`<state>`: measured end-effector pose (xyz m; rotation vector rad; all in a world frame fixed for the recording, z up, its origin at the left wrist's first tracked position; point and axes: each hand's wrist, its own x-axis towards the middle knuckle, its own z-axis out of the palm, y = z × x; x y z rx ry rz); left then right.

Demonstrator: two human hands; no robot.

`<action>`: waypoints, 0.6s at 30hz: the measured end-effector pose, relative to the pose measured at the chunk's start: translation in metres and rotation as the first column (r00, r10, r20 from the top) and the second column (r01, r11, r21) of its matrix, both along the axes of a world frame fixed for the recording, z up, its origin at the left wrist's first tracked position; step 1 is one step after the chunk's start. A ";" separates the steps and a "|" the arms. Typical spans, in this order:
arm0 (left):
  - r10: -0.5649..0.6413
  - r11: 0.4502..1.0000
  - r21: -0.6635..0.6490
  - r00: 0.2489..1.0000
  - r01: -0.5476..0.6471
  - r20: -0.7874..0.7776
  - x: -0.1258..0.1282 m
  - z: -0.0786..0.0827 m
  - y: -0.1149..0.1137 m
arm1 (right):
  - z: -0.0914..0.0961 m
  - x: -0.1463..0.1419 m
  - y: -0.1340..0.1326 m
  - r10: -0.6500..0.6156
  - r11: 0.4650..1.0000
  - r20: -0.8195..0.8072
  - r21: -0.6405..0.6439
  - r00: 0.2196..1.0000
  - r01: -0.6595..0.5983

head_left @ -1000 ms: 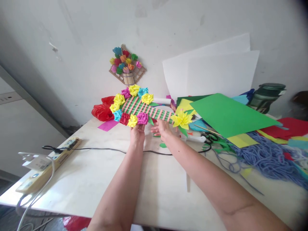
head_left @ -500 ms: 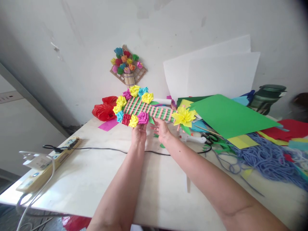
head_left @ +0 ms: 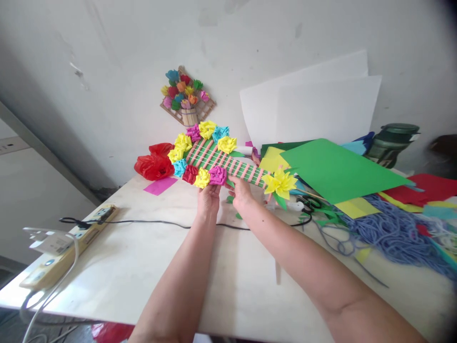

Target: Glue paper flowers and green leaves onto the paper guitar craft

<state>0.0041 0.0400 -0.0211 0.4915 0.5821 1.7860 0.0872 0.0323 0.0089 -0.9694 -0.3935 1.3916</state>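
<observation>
Head view: both bare arms reach out over the table [head_left: 124, 252], with a woven paper piece [head_left: 228, 164] lifted between them, clear of the tabletop.
Left hand [head_left: 209, 199]: clasps the piece's lower edge just under the magenta flower [head_left: 217, 175], fingers tucked behind.
Right hand [head_left: 242, 194]: just beside the left, fingertips at the underside of the narrow striped neck; gripping or only propping, I cannot tell.
Beyond the grip: 1 big yellow flower [head_left: 282, 183] caps the neck's far end, past the right hand; a green sheet [head_left: 335, 169] lies behind it.
Below the grip: a black cable [head_left: 150, 221] crosses the table.
Step, as I judge it: the piece is held up, tilted, for a look-over.
Next move calls for: 2-handed support and a light touch, I'd say; folded paper crushes easily.
</observation>
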 end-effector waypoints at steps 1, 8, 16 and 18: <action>0.008 1.000 0.030 1.000 -0.009 0.018 0.000 0.000 0.000 | 0.000 0.000 0.000 -0.002 1.000 0.004 0.000 1.000 0.002; 0.034 0.989 0.140 0.998 -0.040 0.045 0.005 -0.004 0.000 | -0.001 0.000 0.002 -0.038 0.999 -0.012 -0.012 0.999 0.037; 0.051 0.990 0.127 0.998 -0.055 0.032 0.003 -0.004 0.001 | -0.002 0.002 -0.001 0.031 0.999 0.002 0.011 1.000 -0.031; 0.051 0.990 0.127 0.998 -0.056 0.046 0.001 -0.003 0.001 | -0.003 0.002 -0.002 0.072 0.996 0.047 0.042 0.996 -0.074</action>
